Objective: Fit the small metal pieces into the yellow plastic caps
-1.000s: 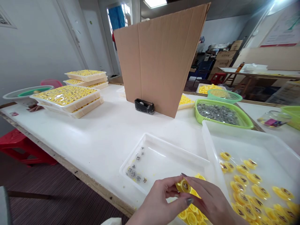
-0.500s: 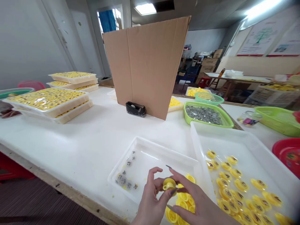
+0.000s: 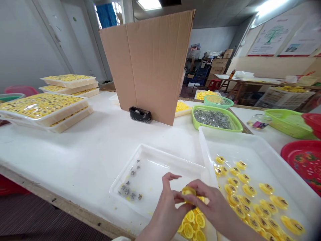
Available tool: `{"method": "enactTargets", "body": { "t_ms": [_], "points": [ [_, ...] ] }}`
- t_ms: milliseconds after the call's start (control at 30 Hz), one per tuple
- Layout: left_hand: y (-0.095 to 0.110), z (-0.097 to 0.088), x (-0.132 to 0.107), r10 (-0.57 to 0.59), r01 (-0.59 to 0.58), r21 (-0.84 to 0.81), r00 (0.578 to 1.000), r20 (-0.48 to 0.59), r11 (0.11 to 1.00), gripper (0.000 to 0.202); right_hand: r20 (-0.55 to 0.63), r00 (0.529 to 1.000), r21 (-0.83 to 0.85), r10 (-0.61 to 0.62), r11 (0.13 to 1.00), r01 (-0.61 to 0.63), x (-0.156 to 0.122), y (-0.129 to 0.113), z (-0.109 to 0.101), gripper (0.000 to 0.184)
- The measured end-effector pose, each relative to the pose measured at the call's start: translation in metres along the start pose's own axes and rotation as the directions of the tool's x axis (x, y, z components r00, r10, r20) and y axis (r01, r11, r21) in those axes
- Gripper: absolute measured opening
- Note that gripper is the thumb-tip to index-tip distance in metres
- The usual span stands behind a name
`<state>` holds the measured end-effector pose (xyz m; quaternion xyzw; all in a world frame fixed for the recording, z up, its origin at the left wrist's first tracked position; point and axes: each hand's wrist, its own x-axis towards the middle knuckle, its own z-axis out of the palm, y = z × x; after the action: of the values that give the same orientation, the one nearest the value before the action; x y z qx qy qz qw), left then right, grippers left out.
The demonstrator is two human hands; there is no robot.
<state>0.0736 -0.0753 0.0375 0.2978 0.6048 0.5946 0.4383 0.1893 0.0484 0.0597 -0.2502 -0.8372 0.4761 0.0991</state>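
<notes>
Hands, left and right, pinching one yellow piece
Both nearly closed; the blurred piece, perhaps a cup, is above a white tray holding yellow cups.

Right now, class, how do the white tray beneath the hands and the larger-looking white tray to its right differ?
The left tray holds hollow yellow pieces and small greyish pieces; the right tray holds yellow pieces with dark pictures. The left tray's yellow pieces are heaped together, while many of the right tray's lie spread out. Both trays have raised rims.
</notes>
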Motion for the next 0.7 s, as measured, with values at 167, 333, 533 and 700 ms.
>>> {"method": "enactTargets", "body": {
  "t_ms": [167,333,533,700],
  "points": [
    [-0.009,-0.027,0.027,0.14,-0.205,0.537,0.977,0.159,0.818,0.036,-0.585,0.807,-0.125,0.08,0.974,-0.187,0.068,0.06,-0.101,0.041],
    [-0.041,-0.024,0.055,0.055,-0.331,0.827,0.937,0.345,0.454,0.049,-0.599,0.759,-0.276,0.257,0.823,-0.497,0.131,0.133,-0.152,0.036],
    [-0.052,0.006,0.068,0.153,-0.599,0.789,0.799,0.581,0.133,0.042,-0.472,0.856,-0.516,0.212,0.721,-0.463,0.133,0.157,-0.124,0.029],
    [-0.053,-0.007,0.057,0.173,-0.547,0.834,0.83,0.529,0.073,0.026,-0.488,0.854,-0.725,-0.178,0.627,-0.284,0.128,0.15,-0.136,0.032]
  ]
}}
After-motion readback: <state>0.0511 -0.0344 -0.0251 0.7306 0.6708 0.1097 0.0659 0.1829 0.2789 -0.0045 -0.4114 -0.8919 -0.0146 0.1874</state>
